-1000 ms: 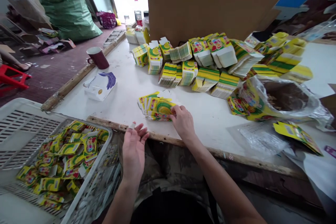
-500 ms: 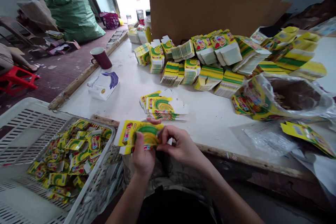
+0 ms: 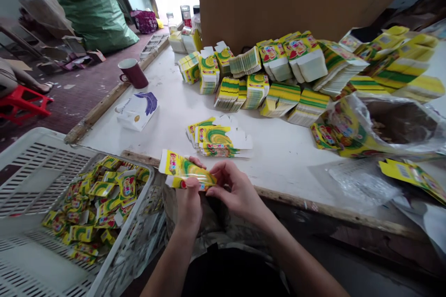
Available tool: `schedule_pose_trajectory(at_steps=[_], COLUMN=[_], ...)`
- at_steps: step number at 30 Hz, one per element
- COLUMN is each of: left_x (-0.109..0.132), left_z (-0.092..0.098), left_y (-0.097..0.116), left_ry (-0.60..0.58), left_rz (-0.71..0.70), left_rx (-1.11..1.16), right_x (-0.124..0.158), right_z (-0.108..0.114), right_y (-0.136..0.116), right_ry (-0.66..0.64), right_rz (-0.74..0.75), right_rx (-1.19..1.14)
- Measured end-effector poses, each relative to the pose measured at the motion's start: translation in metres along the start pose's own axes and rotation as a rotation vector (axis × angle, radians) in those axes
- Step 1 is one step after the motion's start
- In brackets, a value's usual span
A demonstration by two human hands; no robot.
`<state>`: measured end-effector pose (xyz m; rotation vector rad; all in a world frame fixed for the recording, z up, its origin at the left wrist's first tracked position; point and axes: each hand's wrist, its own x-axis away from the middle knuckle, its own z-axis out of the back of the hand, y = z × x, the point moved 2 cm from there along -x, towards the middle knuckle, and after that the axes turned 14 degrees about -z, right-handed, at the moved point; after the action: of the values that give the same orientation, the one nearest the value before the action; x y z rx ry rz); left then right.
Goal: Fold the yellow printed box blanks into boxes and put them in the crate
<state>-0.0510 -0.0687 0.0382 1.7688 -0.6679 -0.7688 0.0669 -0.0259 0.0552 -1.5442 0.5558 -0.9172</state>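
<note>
Both hands are on one small yellow and green crayon box, its white flaps sticking out at the left end. My left hand grips it from below, thumb across the front and fingers behind. At the box's right end, my right hand pinches the edge between thumb and fingers; that end is partly hidden. Just beyond, a small pile of flat, unfolded crayon boxes lies on the white table.
A white plastic crate at the left holds many small filled-looking boxes. Rows of stacked flat boxes stand at the back before a cardboard sheet. A mug, a tissue box and an open plastic-lined carton are also there.
The crayon box has tilted, its broad face now turned more upward and squeezed narrower, and it sits slightly higher in view. Both hands keep hold of it.
</note>
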Motion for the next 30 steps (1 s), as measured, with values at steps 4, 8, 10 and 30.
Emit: schedule_pose_trajectory(at_steps=[4, 8, 10, 30], left_x=[0.002, 0.006, 0.007, 0.008], left_z=[0.013, 0.017, 0.018, 0.015], left_y=[-0.002, -0.002, 0.000, 0.028], left_ry=[-0.041, 0.135, 0.156, -0.576], left_rz=[-0.048, -0.063, -0.042, -0.232], left_rx=[0.072, -0.093, -0.139, -0.672], right_x=[0.005, 0.010, 0.008, 0.007], right_z=[0.006, 0.000, 0.001, 0.008], right_y=[-0.003, -0.002, -0.001, 0.008], right_ry=[-0.117, -0.052, 0.056, 0.042], right_rz=[-0.013, -0.013, 0.013, -0.035], right_rx=[-0.037, 0.105, 0.161, -0.094])
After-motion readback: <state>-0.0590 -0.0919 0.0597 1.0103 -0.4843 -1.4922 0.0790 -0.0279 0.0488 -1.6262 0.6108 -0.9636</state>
